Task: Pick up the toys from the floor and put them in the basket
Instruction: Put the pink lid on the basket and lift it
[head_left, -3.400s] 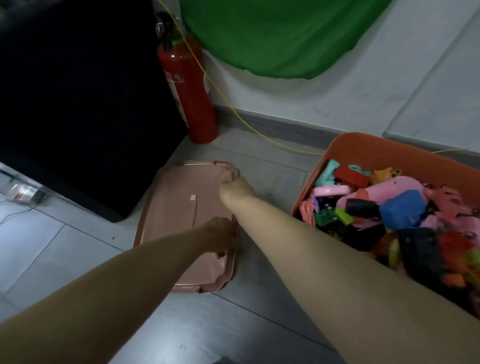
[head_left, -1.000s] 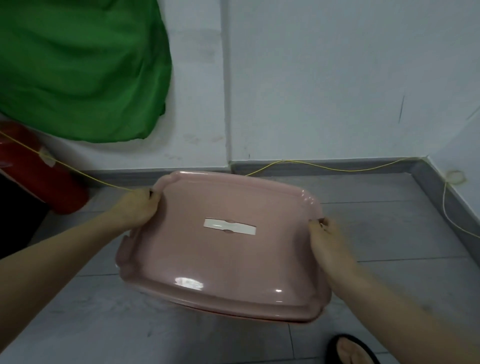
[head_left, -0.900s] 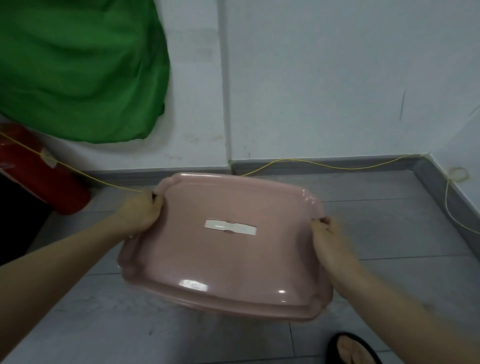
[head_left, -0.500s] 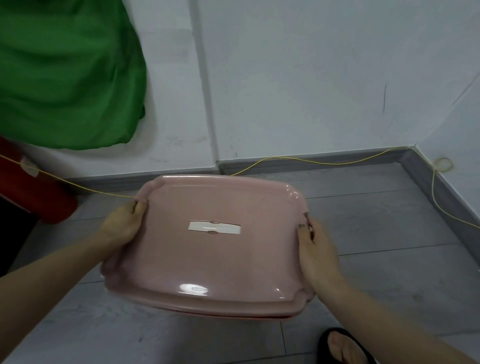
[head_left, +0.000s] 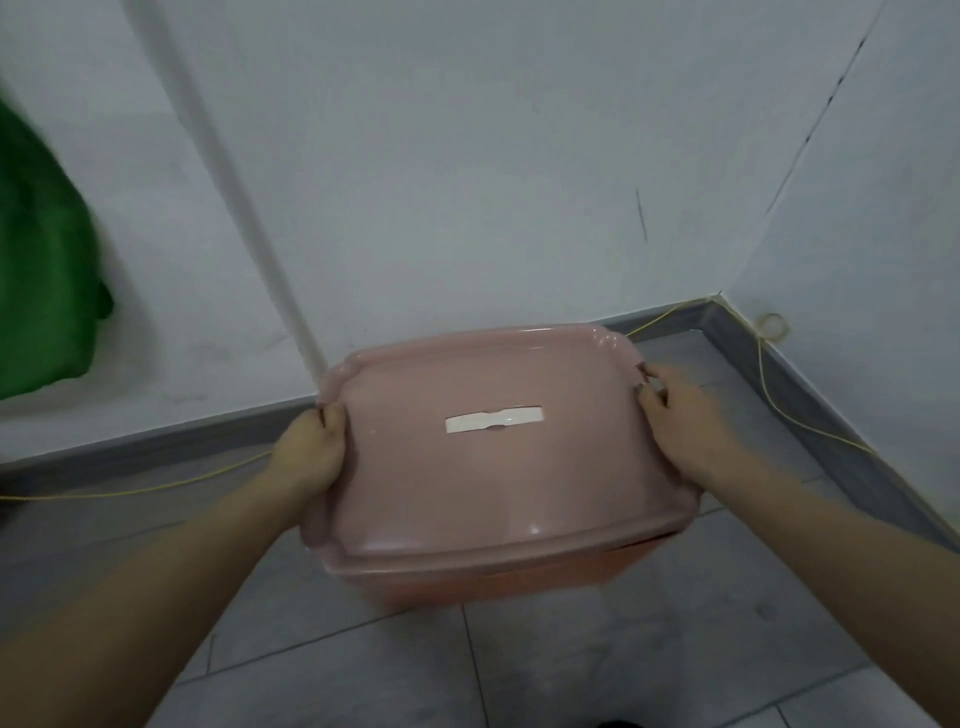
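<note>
Between the two hands: a glossy pink plastic lid (head_left: 493, 452) with a raised scalloped rim, rectangular with rounded corners, held tilted with its far edge higher than its near edge.
Left hand (head_left: 311, 452): grips the lid's left edge; the thumb lies on top near the rim and the other fingers curl under the edge, out of sight.
Right hand (head_left: 685, 421): grips the lid's right edge near the far corner; the fingertips (head_left: 647, 387) hook over the rim and the palm lies along the side.
Midway between the fingers of both hands: a flat white handle strip (head_left: 493, 420), set in the centre of the lid's top.
Just under the lid's near edge, below both palms: an orange plastic basket (head_left: 498, 584), only its upper wall showing; the lid covers its opening, and whether the lid is fully seated cannot be told.
Toys: hidden, none can be seen.
Beyond the fingertips: a white painted wall (head_left: 467, 156) with a grey skirting board (head_left: 156, 441) along its foot, meeting a second wall at the corner on the right.
Along the skirting, behind both hands: a thin yellow cord (head_left: 769, 374), looped near the corner.
Far out past the left hand: a green cloth (head_left: 41, 270) hanging against the wall.
Under the forearms: a grey tiled floor (head_left: 623, 665).
</note>
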